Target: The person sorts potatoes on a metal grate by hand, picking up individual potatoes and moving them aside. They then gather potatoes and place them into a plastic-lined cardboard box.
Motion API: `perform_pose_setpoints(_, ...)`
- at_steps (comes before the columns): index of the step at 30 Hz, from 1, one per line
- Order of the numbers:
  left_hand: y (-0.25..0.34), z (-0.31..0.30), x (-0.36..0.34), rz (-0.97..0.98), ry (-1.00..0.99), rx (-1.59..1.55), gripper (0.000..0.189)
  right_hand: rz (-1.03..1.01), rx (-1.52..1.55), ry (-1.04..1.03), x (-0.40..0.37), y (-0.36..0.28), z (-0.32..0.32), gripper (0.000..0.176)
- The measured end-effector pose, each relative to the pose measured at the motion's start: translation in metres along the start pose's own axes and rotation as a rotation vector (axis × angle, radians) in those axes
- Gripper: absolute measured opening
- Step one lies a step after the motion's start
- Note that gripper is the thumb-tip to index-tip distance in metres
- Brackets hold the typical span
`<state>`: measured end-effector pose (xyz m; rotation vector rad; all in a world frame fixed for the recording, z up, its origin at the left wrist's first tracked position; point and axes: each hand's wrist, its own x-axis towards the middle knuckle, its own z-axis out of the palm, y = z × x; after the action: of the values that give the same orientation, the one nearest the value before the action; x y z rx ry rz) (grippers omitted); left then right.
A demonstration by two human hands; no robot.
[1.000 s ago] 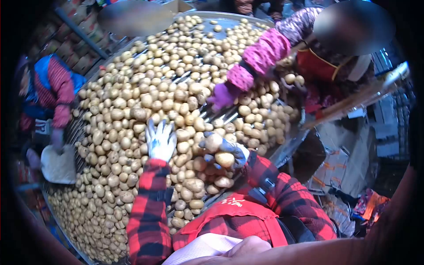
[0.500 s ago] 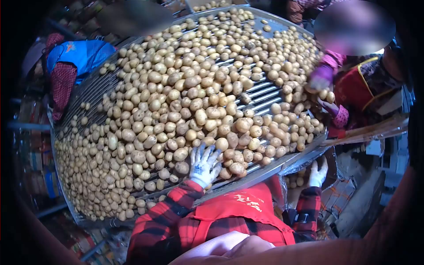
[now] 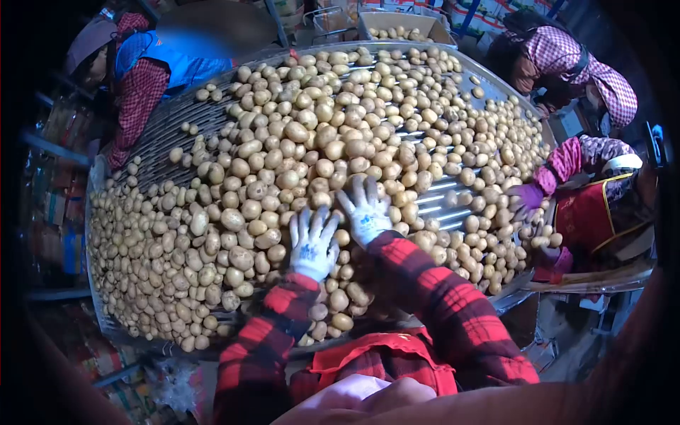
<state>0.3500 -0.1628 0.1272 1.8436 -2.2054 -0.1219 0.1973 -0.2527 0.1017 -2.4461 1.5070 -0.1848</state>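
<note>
Many potatoes (image 3: 241, 149) cover a large slatted metal table (image 3: 159, 145) in front of me. My left hand (image 3: 314, 249), in a white glove with grey fingertips, lies on the potatoes with its fingers spread. To its right and a little farther in, my right hand (image 3: 367, 214) wears a matching glove and rests open on the heap, fingers stretched forward. Potatoes touch the fingers of both hands, but neither hand grips one. Under my forearms, nearer the front edge, more potatoes lie partly hidden.
On the right, a co-worker's purple-gloved hand (image 3: 525, 198) is over the potatoes. Another person in a blue vest (image 3: 188, 64) leans in at the far left; a third stands at the back right. Behind the table is a cardboard box (image 3: 418, 27) of potatoes.
My right hand has come from the box beside the table's front edge onto the heap. My left hand has stayed on the potatoes, slightly farther in. The camera view has shifted.
</note>
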Motion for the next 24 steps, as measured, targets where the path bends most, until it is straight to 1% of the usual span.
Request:
perform_pose_setpoints(1, -0.002, 0.005, 0.017, 0.066, -0.015, 0.082, 0.060, -0.028, -0.034, 0.007, 0.014, 0.001, 0.003, 0.050)
perform_pose_setpoints(2, 0.000, 0.010, 0.034, 0.049, 0.031, 0.174, 0.057, -0.048, -0.066, 0.010, 0.026, 0.005, 0.006, 0.049)
perform_pose_setpoints(3, 0.000, 0.011, 0.051, 0.015, 0.027, 0.131, 0.053, -0.029, -0.091, 0.076, 0.037, 0.012, 0.017, 0.050)
perform_pose_setpoints(4, -0.001, 0.009, 0.068, -0.017, 0.017, 0.094, 0.049, -0.064, -0.145, 0.137, 0.046, 0.020, 0.015, 0.053)
perform_pose_setpoints(5, 0.000, 0.007, 0.085, -0.064, -0.005, 0.073, 0.041, -0.076, -0.109, 0.121, 0.050, 0.033, 0.012, 0.054)
perform_pose_setpoints(6, -0.002, 0.008, 0.100, -0.099, -0.037, 0.066, 0.043, -0.097, -0.070, 0.111, 0.056, 0.042, -0.001, 0.056)
perform_pose_setpoints(8, -0.001, 0.014, 0.121, -0.138, -0.114, 0.081, 0.051, -0.076, 0.021, 0.155, 0.068, 0.055, -0.007, 0.065)
perform_pose_setpoints(9, -0.002, 0.018, 0.126, -0.121, -0.175, 0.139, 0.060, -0.038, -0.003, 0.232, 0.073, 0.065, 0.002, 0.066)
perform_pose_setpoints(10, -0.003, 0.022, 0.131, -0.101, -0.239, 0.136, 0.064, -0.001, -0.027, 0.304, 0.073, 0.071, 0.004, 0.067)
perform_pose_setpoints(11, -0.003, 0.026, 0.131, -0.095, -0.224, 0.169, 0.064, 0.051, 0.066, 0.322, 0.069, 0.082, 0.004, 0.065)
perform_pose_setpoints(12, -0.003, 0.030, 0.131, -0.089, -0.209, 0.199, 0.065, 0.148, -0.004, 0.271, 0.055, 0.082, -0.008, 0.064)
perform_pose_setpoints(13, -0.002, 0.031, 0.131, -0.090, -0.208, 0.218, 0.060, 0.143, -0.040, 0.269, 0.047, 0.094, -0.005, 0.065)
perform_pose_setpoints(14, -0.001, 0.031, 0.128, -0.086, -0.211, 0.218, 0.060, 0.141, -0.081, 0.266, 0.038, 0.107, -0.003, 0.066)
perform_pose_setpoints(16, 0.003, 0.029, 0.122, -0.048, -0.195, 0.218, 0.055, 0.195, -0.048, 0.190, 0.012, 0.123, -0.011, 0.065)
perform_pose_setpoints(17, 0.006, 0.028, 0.116, -0.023, -0.189, 0.192, 0.053, 0.184, 0.042, 0.296, -0.001, 0.132, -0.013, 0.058)
perform_pose_setpoints(18, 0.013, 0.021, 0.111, 0.023, -0.219, 0.159, 0.056, 0.245, -0.111, 0.177, -0.018, 0.127, -0.037, 0.055)
perform_pose_setpoints(20, 0.022, 0.033, 0.081, -0.072, -0.141, -0.135, 0.058, 0.271, -0.176, 0.194, -0.046, 0.138, -0.036, 0.062)
perform_pose_setpoints(21, 0.022, 0.034, 0.070, -0.054, -0.123, -0.192, 0.060, 0.249, -0.163, 0.252, -0.060, 0.145, -0.035, 0.064)
perform_pose_setpoints(22, 0.023, 0.027, 0.060, -0.085, -0.208, -0.220, 0.059, 0.227, -0.152, 0.312, -0.074, 0.151, -0.035, 0.066)
perform_pose_setpoints(23, 0.025, 0.027, 0.051, -0.030, -0.164, -0.162, 0.060, 0.255, -0.141, 0.298, -0.083, 0.157, -0.033, 0.065)
perform_pose_setpoints(24, 0.030, 0.029, 0.039, 0.018, -0.124, -0.105, 0.061, 0.314, -0.138, 0.226, -0.092, 0.160, -0.038, 0.065)
